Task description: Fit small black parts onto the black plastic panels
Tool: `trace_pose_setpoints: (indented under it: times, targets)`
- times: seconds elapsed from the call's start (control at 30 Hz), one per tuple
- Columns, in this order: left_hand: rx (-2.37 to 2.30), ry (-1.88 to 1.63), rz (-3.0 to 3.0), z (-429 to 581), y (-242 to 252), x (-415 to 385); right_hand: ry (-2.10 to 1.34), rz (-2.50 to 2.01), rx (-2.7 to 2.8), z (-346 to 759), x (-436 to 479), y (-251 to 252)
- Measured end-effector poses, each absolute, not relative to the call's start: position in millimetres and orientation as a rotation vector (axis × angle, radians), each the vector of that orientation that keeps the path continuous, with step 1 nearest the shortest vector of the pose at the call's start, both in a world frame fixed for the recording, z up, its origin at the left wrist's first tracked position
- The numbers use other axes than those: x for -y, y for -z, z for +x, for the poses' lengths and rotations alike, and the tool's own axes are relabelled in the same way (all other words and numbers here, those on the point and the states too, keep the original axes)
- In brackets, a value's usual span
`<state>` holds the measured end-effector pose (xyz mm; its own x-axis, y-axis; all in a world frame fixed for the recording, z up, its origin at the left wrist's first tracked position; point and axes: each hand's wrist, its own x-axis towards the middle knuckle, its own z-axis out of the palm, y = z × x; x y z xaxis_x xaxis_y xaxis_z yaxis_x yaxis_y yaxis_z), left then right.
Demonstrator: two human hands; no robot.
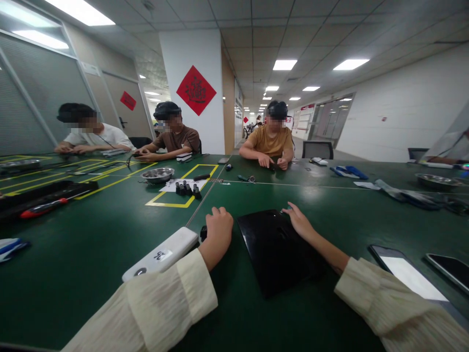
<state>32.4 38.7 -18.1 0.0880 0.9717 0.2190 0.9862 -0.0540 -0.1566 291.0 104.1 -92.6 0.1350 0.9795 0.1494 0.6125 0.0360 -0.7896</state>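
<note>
A glossy black flat panel [276, 249] lies on the green table [91, 259] in front of me. My left hand [219, 229] rests as a loose fist just left of the panel, fingers curled, beside a small black part [203, 232] that it does not visibly hold. My right hand [298, 219] touches the panel's far right corner with fingers pressed together. A white power bank [161, 253] lies along my left forearm.
Two phones [410, 276] [449, 269] lie at the right. A metal bowl [158, 174] and several small black parts [187, 188] sit in a yellow-taped box. A red-handled tool [42, 208] lies left. Three people sit across the table; another metal bowl [437, 181] is far right.
</note>
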Motion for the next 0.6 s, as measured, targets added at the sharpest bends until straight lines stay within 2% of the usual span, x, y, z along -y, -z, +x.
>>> trace_pose_setpoints:
  times: [0.6]
  targets:
    - [2.194, 0.092, -2.024, 28.7, 12.8, -48.4, -0.55, -1.649, 1.618, 291.7, -102.0, 91.3]
